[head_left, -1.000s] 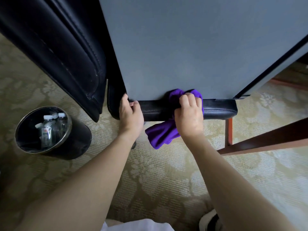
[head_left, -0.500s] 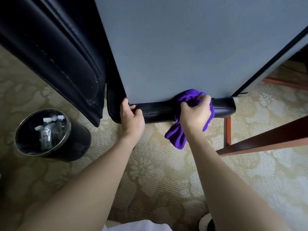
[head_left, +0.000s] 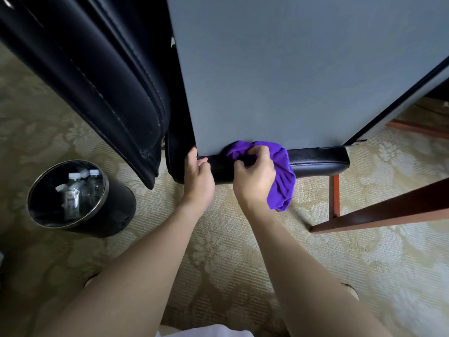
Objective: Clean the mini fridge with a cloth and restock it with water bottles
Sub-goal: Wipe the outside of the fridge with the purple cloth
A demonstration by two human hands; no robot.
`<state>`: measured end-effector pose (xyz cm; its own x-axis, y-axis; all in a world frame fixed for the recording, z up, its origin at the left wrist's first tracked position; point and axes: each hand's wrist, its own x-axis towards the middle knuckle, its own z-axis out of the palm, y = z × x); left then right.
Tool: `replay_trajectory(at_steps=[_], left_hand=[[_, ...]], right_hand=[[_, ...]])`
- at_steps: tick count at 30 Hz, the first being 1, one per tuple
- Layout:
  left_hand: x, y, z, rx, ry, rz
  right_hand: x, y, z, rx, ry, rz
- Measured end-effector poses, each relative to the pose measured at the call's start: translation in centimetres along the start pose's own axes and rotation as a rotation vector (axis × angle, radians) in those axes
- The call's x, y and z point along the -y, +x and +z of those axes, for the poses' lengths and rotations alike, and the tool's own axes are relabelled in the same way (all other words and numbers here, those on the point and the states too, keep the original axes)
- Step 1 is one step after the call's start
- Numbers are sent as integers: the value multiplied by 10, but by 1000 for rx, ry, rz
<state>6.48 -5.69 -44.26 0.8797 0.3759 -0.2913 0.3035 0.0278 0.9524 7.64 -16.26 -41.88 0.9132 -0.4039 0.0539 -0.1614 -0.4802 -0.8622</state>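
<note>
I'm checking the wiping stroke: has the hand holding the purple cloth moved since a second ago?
Yes. The right hand with the purple cloth slid right, then back left along the fridge's bottom edge, nearer the left hand.

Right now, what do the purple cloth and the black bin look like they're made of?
Purple cloth: soft fabric, maybe microfiber; matte, it bunches and folds. Black bin: glossy shell, possibly plastic or lacquered metal; its silvery rim looks metallic.

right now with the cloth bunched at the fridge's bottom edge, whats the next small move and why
Probably sweep the purple cloth rightward along the grey fridge's bottom edge: the right hand grips it near the left end, the left hand steadies that corner.
</note>
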Motion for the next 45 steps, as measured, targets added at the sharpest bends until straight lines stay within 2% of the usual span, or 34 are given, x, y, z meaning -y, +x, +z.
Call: replay_trajectory(at_steps=[5,14,19,25,31,38,45], left_hand=[[11,12,-8,56,-75,-32],[-38,-22,-23,11,-148,-65],[-63,-54,-36,61,-77,89],[-106,-91,-47,5,-44,244],[-157,-131,-60,-43,-58,373],[-217,-189,-67,-10,-122,489],[-262,-238,-66,33,-113,587]], right_hand=[[19,-21,18,162,52,-31],[43,-30,9,422,212,24],[66,-39,-19,408,376,-3],[105,-54,-70,384,479,-91],[153,-79,-124,383,461,-168],[192,-108,-186,320,415,-269],[209,-134,-236,272,473,-339]])
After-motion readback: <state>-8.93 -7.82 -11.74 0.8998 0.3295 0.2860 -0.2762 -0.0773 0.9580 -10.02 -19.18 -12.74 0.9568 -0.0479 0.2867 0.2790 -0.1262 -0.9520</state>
